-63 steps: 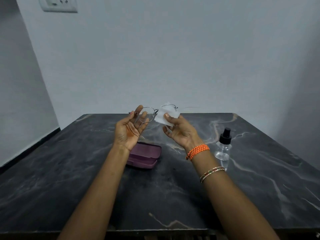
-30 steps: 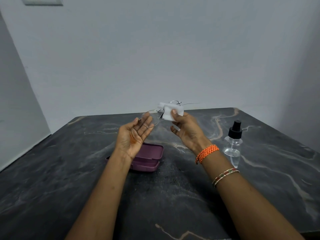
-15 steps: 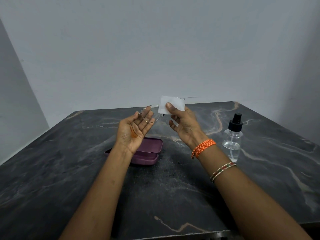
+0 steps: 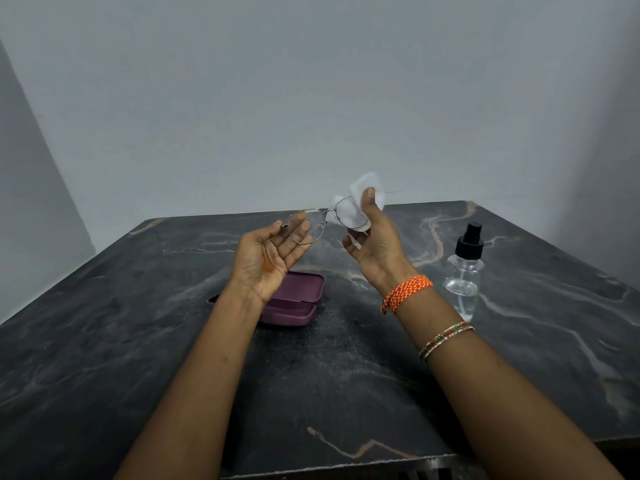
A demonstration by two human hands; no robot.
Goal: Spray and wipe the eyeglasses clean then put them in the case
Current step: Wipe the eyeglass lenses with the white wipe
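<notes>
White cloth (image 4: 367, 188) now shifts behind the lens; our right hand (image 4: 377, 244) pinches it, left hand (image 4: 270, 258) holding the eyeglasses (image 4: 322, 221), wiping unfinished.

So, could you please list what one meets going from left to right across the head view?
Purple glasses case → left hand → eyeglasses → white wipe in the right hand → orange wristband → spray bottle.
</notes>
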